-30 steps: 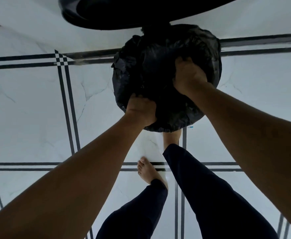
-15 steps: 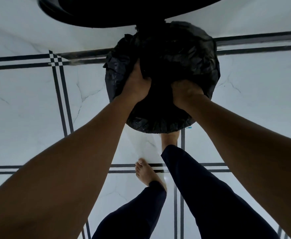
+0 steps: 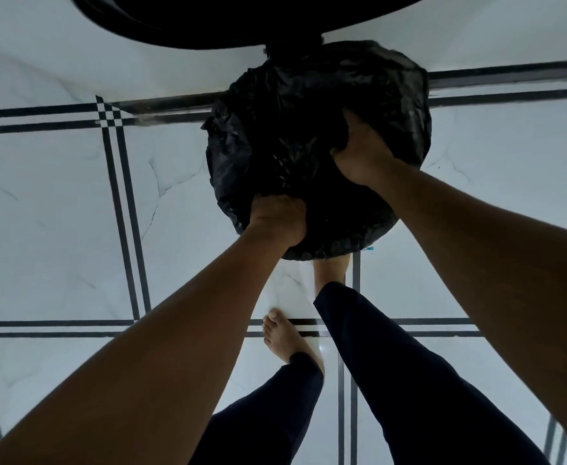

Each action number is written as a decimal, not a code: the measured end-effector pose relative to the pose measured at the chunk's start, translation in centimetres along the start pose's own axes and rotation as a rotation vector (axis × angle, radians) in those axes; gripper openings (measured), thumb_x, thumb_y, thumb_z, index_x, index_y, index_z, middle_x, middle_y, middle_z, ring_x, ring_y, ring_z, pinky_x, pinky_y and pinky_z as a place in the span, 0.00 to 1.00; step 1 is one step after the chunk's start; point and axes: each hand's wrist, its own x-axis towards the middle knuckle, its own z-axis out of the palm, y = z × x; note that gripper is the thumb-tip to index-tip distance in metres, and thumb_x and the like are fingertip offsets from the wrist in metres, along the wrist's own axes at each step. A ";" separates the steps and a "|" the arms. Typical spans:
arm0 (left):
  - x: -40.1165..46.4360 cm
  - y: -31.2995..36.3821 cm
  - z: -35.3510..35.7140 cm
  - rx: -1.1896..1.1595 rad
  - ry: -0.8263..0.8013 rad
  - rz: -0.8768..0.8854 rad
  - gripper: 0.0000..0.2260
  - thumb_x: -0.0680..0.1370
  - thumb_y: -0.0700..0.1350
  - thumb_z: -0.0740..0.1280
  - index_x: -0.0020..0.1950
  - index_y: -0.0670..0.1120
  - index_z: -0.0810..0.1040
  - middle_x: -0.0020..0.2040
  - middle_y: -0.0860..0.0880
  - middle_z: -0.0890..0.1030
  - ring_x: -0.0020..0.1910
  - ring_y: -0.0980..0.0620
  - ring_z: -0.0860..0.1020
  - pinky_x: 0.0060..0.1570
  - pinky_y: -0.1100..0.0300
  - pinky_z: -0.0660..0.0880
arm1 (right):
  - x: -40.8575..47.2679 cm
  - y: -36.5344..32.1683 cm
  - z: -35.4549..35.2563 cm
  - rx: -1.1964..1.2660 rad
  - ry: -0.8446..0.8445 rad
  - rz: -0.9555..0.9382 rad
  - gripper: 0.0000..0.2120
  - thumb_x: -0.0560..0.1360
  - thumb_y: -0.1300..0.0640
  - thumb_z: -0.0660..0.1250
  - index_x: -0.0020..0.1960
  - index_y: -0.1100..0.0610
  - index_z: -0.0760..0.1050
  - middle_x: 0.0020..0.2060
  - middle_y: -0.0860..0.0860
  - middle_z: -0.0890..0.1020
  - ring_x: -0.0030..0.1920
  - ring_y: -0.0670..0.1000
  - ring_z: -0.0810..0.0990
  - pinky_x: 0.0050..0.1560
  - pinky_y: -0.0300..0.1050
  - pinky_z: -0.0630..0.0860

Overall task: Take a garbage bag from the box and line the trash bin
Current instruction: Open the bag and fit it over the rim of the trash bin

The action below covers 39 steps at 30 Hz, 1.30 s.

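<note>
Fitting the garbage bag (image 3: 309, 129) over the trash bin (image 3: 336, 245) on the tiled floor (image 3: 57, 213)

Black film already drapes the bin's top and sides; left hand (image 3: 277, 219) has its grip pinching bag at the near rim; right hand (image 3: 362, 152) curls into the opening, clutching film; next, I judge, push the slack down inside and snug the rim.

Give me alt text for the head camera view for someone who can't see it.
Seen from above, a person's left hand and right hand grip a black garbage bag stretched over a round trash bin. The bin stands on a white marble floor with dark inlaid lines, close to the person's bare feet.
</note>
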 end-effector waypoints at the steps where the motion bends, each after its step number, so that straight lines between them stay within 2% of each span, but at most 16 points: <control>1: 0.1 0.1 -0.1 -0.044 0.030 -0.004 0.13 0.83 0.46 0.61 0.63 0.45 0.80 0.61 0.43 0.82 0.63 0.40 0.79 0.61 0.47 0.74 | 0.1 0.1 0.1 -0.042 0.006 -0.005 0.27 0.81 0.60 0.63 0.78 0.56 0.62 0.72 0.61 0.72 0.72 0.61 0.70 0.70 0.47 0.68; 4: 0.8 0.1 -0.3 -0.202 0.290 -0.003 0.11 0.82 0.42 0.62 0.60 0.45 0.81 0.58 0.43 0.83 0.60 0.41 0.81 0.54 0.49 0.78 | -0.7 -0.3 1.1 -0.204 0.065 -0.165 0.13 0.79 0.61 0.62 0.63 0.58 0.76 0.59 0.60 0.82 0.61 0.61 0.80 0.58 0.47 0.76; 6: 1.9 -0.4 -0.4 -0.316 0.382 -0.001 0.14 0.81 0.40 0.61 0.65 0.44 0.79 0.62 0.42 0.80 0.63 0.40 0.77 0.57 0.47 0.78 | -1.1 -0.4 2.1 -0.387 -0.018 -0.295 0.15 0.79 0.60 0.62 0.64 0.57 0.76 0.61 0.59 0.81 0.62 0.61 0.79 0.60 0.50 0.75; 8: 3.2 -1.3 -0.5 -0.353 0.334 -0.016 0.20 0.82 0.41 0.58 0.74 0.44 0.72 0.71 0.41 0.73 0.71 0.39 0.71 0.67 0.46 0.74 | -1.1 -0.1 2.8 -0.593 -0.182 -0.305 0.20 0.79 0.58 0.62 0.71 0.57 0.72 0.68 0.59 0.77 0.68 0.61 0.75 0.68 0.52 0.72; 10: 4.2 -2.7 -0.6 -0.403 0.266 -0.063 0.27 0.82 0.45 0.55 0.82 0.45 0.58 0.80 0.40 0.60 0.78 0.37 0.61 0.76 0.46 0.63 | -1.1 0.8 3.0 -0.733 -0.339 -0.196 0.21 0.80 0.58 0.62 0.73 0.58 0.71 0.71 0.59 0.74 0.71 0.61 0.71 0.72 0.54 0.69; 12: 5.0 -3.8 -0.6 -0.531 0.217 -0.113 0.34 0.82 0.47 0.62 0.84 0.45 0.48 0.83 0.38 0.50 0.81 0.36 0.54 0.79 0.44 0.56 | -1.1 1.7 3.0 -0.822 -0.439 -0.093 0.20 0.81 0.58 0.61 0.73 0.60 0.70 0.72 0.59 0.72 0.73 0.61 0.69 0.73 0.57 0.68; 16: 5.3 -4.0 -0.3 -0.475 0.183 -0.115 0.40 0.81 0.45 0.68 0.84 0.42 0.45 0.83 0.38 0.46 0.81 0.37 0.53 0.80 0.46 0.55 | -1.2 1.8 3.0 -0.890 -0.458 -0.056 0.21 0.82 0.56 0.60 0.74 0.60 0.68 0.74 0.59 0.69 0.75 0.62 0.65 0.74 0.59 0.66; 20: 4.4 -3.4 -0.4 -0.260 0.187 -0.074 0.31 0.83 0.44 0.63 0.82 0.37 0.53 0.82 0.35 0.52 0.80 0.37 0.56 0.78 0.51 0.54 | -1.3 1.4 2.9 -0.726 -0.304 -0.101 0.18 0.81 0.56 0.63 0.68 0.60 0.74 0.68 0.59 0.76 0.69 0.62 0.74 0.66 0.54 0.73; 23: 2.8 -2.1 -0.7 -0.119 0.283 0.018 0.21 0.84 0.43 0.58 0.76 0.37 0.67 0.76 0.37 0.68 0.75 0.38 0.64 0.73 0.48 0.63 | -1.6 0.7 2.6 -0.556 -0.001 -0.246 0.13 0.80 0.57 0.63 0.62 0.57 0.78 0.59 0.59 0.81 0.59 0.63 0.81 0.54 0.53 0.78; 25: 1.5 -1.2 -0.7 -0.105 0.270 0.025 0.16 0.84 0.44 0.59 0.69 0.38 0.75 0.68 0.38 0.76 0.70 0.39 0.71 0.66 0.48 0.70 | -2.4 0.1 2.2 -0.452 0.243 -0.365 0.10 0.77 0.60 0.63 0.57 0.57 0.78 0.54 0.59 0.82 0.55 0.64 0.80 0.47 0.53 0.78; 27: 0.6 -0.5 -0.3 -0.061 0.251 0.044 0.17 0.84 0.48 0.60 0.67 0.41 0.77 0.66 0.39 0.78 0.68 0.39 0.72 0.65 0.48 0.71 | -3.2 -0.1 1.6 -0.479 0.458 -0.446 0.11 0.73 0.62 0.64 0.53 0.58 0.80 0.51 0.59 0.81 0.54 0.65 0.79 0.49 0.55 0.77; 30: -0.4 -0.4 0.3 -0.041 0.254 0.058 0.25 0.83 0.57 0.59 0.75 0.44 0.69 0.73 0.41 0.72 0.72 0.39 0.68 0.71 0.46 0.66 | -4.0 0.1 0.1 -0.611 0.687 -0.438 0.17 0.73 0.58 0.61 0.61 0.55 0.78 0.62 0.60 0.78 0.62 0.66 0.75 0.60 0.60 0.71; 32: -0.8 -0.8 0.5 -0.016 0.280 0.062 0.30 0.82 0.61 0.57 0.79 0.46 0.64 0.77 0.41 0.67 0.76 0.39 0.63 0.74 0.44 0.62 | -3.9 0.5 -1.1 -0.629 0.712 -0.379 0.24 0.76 0.54 0.59 0.72 0.55 0.70 0.71 0.62 0.72 0.71 0.66 0.70 0.69 0.63 0.66; 34: -0.7 -1.4 0.7 0.016 0.267 0.059 0.33 0.81 0.65 0.55 0.81 0.48 0.60 0.80 0.40 0.61 0.79 0.38 0.58 0.76 0.43 0.58 | -3.4 1.2 -1.8 -0.577 0.612 -0.309 0.32 0.77 0.50 0.59 0.80 0.57 0.58 0.76 0.64 0.65 0.76 0.66 0.63 0.75 0.64 0.61; 36: -0.5 -2.1 1.0 0.038 0.182 0.026 0.36 0.81 0.68 0.52 0.83 0.49 0.55 0.82 0.40 0.55 0.81 0.38 0.53 0.78 0.41 0.55 | -2.7 1.7 -2.2 -0.480 0.514 -0.279 0.39 0.78 0.47 0.61 0.82 0.58 0.49 0.78 0.64 0.61 0.78 0.65 0.60 0.76 0.61 0.62; 39: -0.3 -2.3 0.9 0.104 0.017 -0.022 0.41 0.78 0.72 0.46 0.84 0.49 0.48 0.84 0.41 0.50 0.82 0.38 0.49 0.78 0.40 0.51 | -1.6 2.0 -2.9 -0.368 0.521 -0.306 0.39 0.79 0.46 0.61 0.82 0.59 0.48 0.76 0.61 0.64 0.75 0.63 0.65 0.71 0.58 0.70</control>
